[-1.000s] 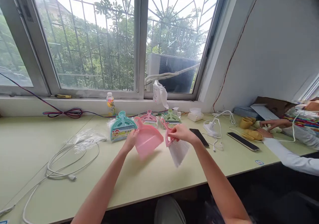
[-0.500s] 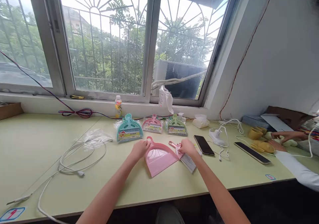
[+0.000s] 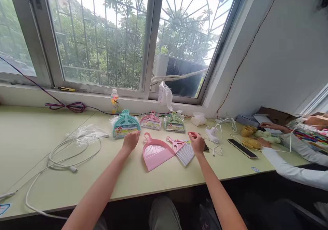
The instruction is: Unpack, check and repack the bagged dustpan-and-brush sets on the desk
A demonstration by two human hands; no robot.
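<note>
My left hand (image 3: pixel 131 140) is curled closed by the lower right edge of a teal packaged dustpan set (image 3: pixel 125 125), with nothing visible in it. My right hand (image 3: pixel 197 143) is just above the table, right of the brush, its fingers loosely bent and apart, holding nothing visible. Between the hands lies a pink dustpan (image 3: pixel 156 154), its looped handle towards the window. A small pink brush (image 3: pixel 176 144) with pale bristles lies against its right side, bristles pointing down and right. Behind them are a pink packaged set (image 3: pixel 151 121) and a green one (image 3: pixel 174 123).
A dark phone (image 3: pixel 206 147) is partly behind my right hand; another (image 3: pixel 242 148) lies further right. White cables (image 3: pixel 57 166) and clear plastic wrap (image 3: pixel 88 133) lie left. A bottle (image 3: pixel 114 102) stands by the sill. Another person's hands (image 3: pixel 263 143) handle yellow items at right.
My left hand has let go of the pink dustpan's handle and moved left. My right hand has released the brush and shifted right of it. The view has turned slightly right.
</note>
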